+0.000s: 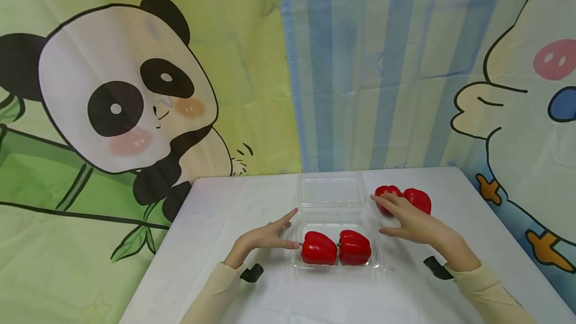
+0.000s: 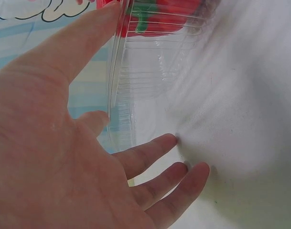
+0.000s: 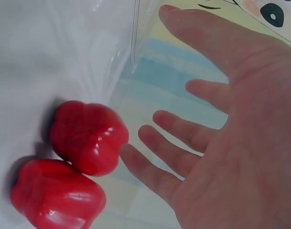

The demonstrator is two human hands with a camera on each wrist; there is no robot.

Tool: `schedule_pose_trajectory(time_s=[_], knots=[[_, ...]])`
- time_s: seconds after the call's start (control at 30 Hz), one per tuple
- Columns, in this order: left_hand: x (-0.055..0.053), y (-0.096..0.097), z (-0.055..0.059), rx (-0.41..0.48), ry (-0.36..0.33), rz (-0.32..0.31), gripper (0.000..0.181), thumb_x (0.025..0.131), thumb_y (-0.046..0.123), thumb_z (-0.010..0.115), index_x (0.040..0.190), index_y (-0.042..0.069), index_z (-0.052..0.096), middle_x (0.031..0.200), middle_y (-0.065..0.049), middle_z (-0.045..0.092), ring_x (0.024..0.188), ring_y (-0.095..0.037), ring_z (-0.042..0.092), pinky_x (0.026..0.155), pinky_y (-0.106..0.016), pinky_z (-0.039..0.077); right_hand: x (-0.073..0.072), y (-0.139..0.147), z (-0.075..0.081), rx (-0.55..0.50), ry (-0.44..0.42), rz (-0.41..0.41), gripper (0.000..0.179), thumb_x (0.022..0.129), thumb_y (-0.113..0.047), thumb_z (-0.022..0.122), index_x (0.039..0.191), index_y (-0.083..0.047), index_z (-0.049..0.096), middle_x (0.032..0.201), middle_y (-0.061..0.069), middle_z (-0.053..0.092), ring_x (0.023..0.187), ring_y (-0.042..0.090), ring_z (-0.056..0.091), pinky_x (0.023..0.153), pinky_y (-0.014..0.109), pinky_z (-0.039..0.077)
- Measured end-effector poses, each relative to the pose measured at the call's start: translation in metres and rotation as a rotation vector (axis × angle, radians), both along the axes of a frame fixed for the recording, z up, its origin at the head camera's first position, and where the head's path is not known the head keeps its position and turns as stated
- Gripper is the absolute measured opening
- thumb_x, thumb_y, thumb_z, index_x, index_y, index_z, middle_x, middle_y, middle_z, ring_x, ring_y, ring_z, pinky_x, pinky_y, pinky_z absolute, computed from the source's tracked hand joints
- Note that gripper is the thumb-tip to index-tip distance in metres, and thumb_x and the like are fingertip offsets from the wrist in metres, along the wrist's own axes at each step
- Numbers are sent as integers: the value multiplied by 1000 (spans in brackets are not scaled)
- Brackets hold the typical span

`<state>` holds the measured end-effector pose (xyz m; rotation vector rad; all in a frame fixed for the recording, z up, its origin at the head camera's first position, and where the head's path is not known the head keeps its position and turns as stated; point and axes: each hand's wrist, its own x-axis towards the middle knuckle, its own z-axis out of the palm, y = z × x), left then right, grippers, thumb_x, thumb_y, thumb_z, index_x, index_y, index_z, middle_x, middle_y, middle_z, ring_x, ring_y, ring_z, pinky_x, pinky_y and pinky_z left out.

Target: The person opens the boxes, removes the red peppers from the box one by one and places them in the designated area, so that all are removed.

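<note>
Two red bell peppers (image 1: pixel 318 248) lie side by side in the base of a clear plastic clamshell box (image 1: pixel 333 270), whose lid (image 1: pixel 334 190) is folded back. At the box's left edge is my left hand (image 1: pixel 268 236), fingers spread, its thumb close to the rim; contact is unclear. My right hand (image 1: pixel 411 221) hovers right of the box with its fingers extended and nothing held. Beyond it sit two more red peppers (image 1: pixel 417 200), partly covered by that hand in the head view. The right wrist view shows these peppers (image 3: pixel 90 138) beside the fingertips.
A white table (image 1: pixel 252 199) carries everything. Behind it hangs a curtain (image 1: pixel 252 64) printed with a panda and stripes. Black wrist straps (image 1: pixel 252 273) show at both wrists.
</note>
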<state>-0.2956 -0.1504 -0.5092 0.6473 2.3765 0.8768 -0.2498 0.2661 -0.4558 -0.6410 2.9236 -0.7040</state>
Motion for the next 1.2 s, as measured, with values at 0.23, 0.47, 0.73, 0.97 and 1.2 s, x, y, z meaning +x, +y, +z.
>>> schedule_pose_trajectory(time_s=[0.23, 0.47, 0.73, 0.97, 1.2], knots=[[-1, 1, -1, -9, -4, 14, 106, 84, 54, 74, 163, 30, 7, 157, -19, 39, 146, -42, 36, 111, -69, 34, 4, -9, 2, -4, 10, 29, 94, 75, -32, 88, 154, -20, 39, 149, 20, 42, 135, 43, 41, 85, 53, 60], [-2, 0, -1, -6, -5, 4, 106, 84, 56, 73, 163, 31, 7, 157, -19, 39, 146, -42, 35, 111, -70, 33, 7, -17, 2, -10, 6, 53, 93, 75, -32, 88, 154, -24, 39, 151, 19, 42, 136, 43, 42, 84, 51, 60], [0, 0, 0, 5, -7, 6, 106, 84, 53, 74, 163, 29, 8, 157, -19, 39, 146, -41, 36, 112, -69, 33, 9, -29, -1, 6, -10, 96, 95, 75, -32, 88, 155, -27, 36, 152, 16, 42, 136, 41, 44, 85, 53, 60], [1, 0, 0, 4, -5, -2, 106, 85, 56, 72, 163, 28, 7, 157, -20, 39, 146, -43, 35, 111, -70, 33, 10, -38, -4, 19, 10, 141, 96, 75, -30, 88, 155, -28, 36, 151, 13, 44, 137, 38, 43, 83, 50, 61], [-1, -2, -1, -6, 12, -5, 105, 85, 57, 73, 163, 31, 8, 156, -19, 40, 146, -40, 36, 114, -67, 32, 11, -47, -6, 49, 37, 184, 93, 79, -34, 85, 156, -30, 34, 153, 10, 44, 138, 35, 45, 88, 48, 60]])
